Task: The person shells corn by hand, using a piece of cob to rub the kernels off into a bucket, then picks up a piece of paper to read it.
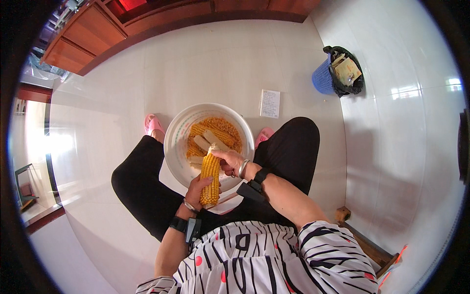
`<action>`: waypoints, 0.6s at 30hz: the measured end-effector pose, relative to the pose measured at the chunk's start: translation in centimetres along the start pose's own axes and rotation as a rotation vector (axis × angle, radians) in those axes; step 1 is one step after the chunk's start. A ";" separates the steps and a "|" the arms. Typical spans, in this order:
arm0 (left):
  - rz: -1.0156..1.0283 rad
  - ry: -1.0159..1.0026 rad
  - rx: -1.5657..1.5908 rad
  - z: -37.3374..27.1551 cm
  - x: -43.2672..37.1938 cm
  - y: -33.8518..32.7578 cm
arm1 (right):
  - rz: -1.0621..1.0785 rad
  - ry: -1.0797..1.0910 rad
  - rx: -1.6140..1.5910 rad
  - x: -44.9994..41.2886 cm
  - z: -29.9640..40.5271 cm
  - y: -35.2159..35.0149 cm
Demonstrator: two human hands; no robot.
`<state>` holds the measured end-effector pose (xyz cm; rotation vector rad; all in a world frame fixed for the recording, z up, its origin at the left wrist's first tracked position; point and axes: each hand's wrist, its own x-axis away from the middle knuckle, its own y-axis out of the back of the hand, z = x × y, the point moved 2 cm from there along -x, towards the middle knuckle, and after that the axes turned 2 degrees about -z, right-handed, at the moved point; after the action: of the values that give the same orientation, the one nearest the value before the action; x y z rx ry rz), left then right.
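A dried yellow ear of corn (210, 176) is held upright over the near side of a white basin (176, 136). My left hand (198, 189) wraps around its lower half. My right hand (230, 161) is at the top end, its thumb pressed on the kernels near the pale bare tip. Inside the basin lie loose corn kernels (216, 122), a few ears still covered in kernels (226, 136), and several bare pale cobs (201, 142). The cobs rest on top of the kernels. My hands hide part of the basin's near side.
The basin stands between my feet in pink slippers (153, 124). A printed booklet or box (270, 104) lies on the tiled floor beyond my right knee. A blue wastebasket (322, 78) with a black liner stands by the right wall. A wooden cabinet (93, 33) runs along the far side.
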<state>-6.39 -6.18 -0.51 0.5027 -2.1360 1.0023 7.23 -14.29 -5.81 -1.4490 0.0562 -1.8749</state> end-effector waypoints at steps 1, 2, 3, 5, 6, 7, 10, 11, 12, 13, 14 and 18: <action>0.000 0.001 0.001 0.0 0.0 0.0 | 0.009 -0.014 -0.008 0.0 -0.1 0.0; -0.004 -0.002 -0.009 0.0 0.0 0.0 | 0.008 -0.016 -0.008 0.0 -0.1 0.0; -0.008 -0.005 -0.019 0.0 0.0 -0.1 | 0.012 -0.021 -0.011 0.0 -0.2 0.0; -0.015 0.006 -0.028 -0.1 0.0 -0.1 | 0.015 -0.028 -0.014 0.0 -0.2 0.0; -0.021 0.018 -0.037 -0.1 0.0 -0.1 | 0.032 -0.044 -0.027 0.0 -0.1 0.0; -0.022 0.020 -0.037 -0.1 0.1 -0.1 | 0.049 -0.060 -0.040 0.0 -0.1 0.0; -0.018 0.025 -0.071 -0.2 0.1 -0.2 | 0.053 -0.117 -0.018 -0.7 -0.4 0.4; -0.029 0.031 -0.083 -0.2 0.1 -0.3 | 0.052 -0.118 -0.019 -0.8 -0.5 0.5; -0.040 0.037 -0.095 -0.2 0.1 -0.3 | 0.048 -0.122 -0.020 -0.8 -0.5 0.5; -0.040 0.038 -0.095 -0.2 0.0 -0.3 | 0.043 -0.127 -0.022 -0.8 -0.5 0.6; -0.039 0.051 -0.096 -0.2 0.0 -0.3 | 0.043 -0.127 -0.023 -0.8 -0.5 0.5; -0.075 0.060 -0.166 0.0 -0.2 -0.2 | -0.084 -0.118 0.004 -0.4 -0.6 0.1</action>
<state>-6.16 -6.35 -0.53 0.4628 -2.1089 0.7812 6.85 -14.37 -6.37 -1.5782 -0.0656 -1.8506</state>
